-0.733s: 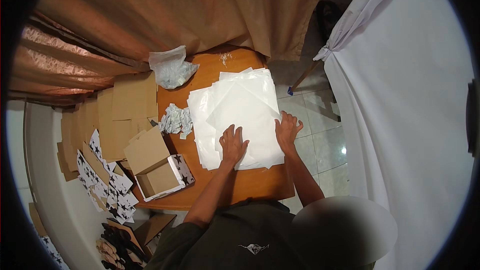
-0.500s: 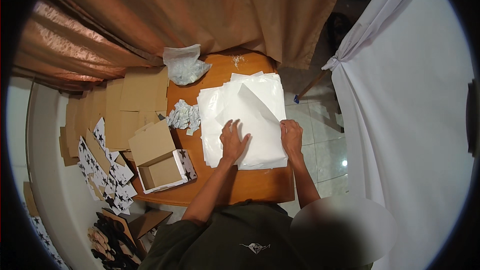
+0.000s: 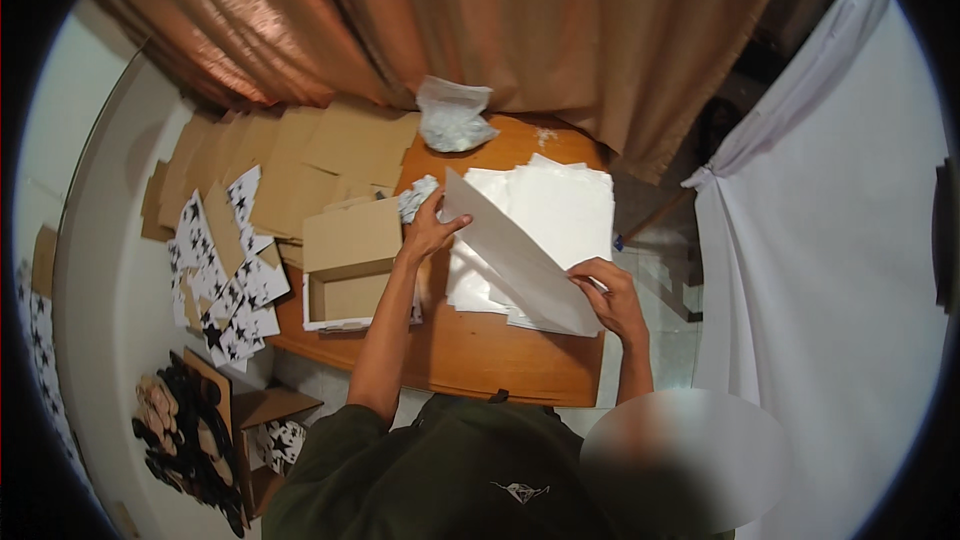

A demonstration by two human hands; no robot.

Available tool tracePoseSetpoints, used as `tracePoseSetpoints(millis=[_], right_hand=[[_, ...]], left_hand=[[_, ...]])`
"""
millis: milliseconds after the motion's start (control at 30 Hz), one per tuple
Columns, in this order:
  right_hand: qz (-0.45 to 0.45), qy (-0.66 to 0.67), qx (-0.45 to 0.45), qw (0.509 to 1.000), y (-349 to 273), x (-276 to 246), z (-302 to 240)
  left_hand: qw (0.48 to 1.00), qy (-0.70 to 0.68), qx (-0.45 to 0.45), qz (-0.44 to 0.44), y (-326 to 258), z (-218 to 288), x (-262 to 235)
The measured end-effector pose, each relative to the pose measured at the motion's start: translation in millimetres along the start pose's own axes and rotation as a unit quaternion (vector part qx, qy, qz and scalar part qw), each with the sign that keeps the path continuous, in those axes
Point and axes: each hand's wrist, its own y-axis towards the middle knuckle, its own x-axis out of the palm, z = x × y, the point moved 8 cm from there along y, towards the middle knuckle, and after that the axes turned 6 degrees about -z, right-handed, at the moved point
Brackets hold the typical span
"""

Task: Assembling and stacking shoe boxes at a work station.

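Note:
A white paper sheet [image 3: 515, 258] is lifted at a slant between my hands, above a stack of white sheets [image 3: 570, 205] on the wooden table. My left hand [image 3: 430, 233] grips its upper left end, the thumb lying across the near face. With thumb and fingertips my right hand [image 3: 613, 300] pinches the sheet near its lower right end. Left of the stack stands an open cardboard box [image 3: 350, 258] with its lid up, partly covered by my left forearm. Crumpled paper pieces [image 3: 415, 198] lie just beyond my left hand, which hides some of them.
A clear plastic bag [image 3: 455, 125] with pale contents sits at the table's back. Flat cardboard pieces [image 3: 345, 145] and star-patterned box pieces [image 3: 225, 290] spread out at the left. A brown curtain [image 3: 450, 20] hangs behind; white cloth [image 3: 810, 240] hangs at the right.
The top sheet has come up off the stack and moved left, now held in both hands. My left hand has moved left toward the box. The view has shifted too.

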Motion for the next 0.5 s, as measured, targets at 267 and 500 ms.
tracePoseSetpoints(millis=[267, 500], right_hand=[[-0.02, 0.204, 0.097, 0.974, 13, 52, 10], [-0.088, 0.407, 0.219, 0.883, 15, 183, 36]], left_hand=[[0.981, -0.165, 0.016, 0.1, -111, 12, -82], [0.93, -0.317, -0.024, 0.185, -223, -27, -171]])
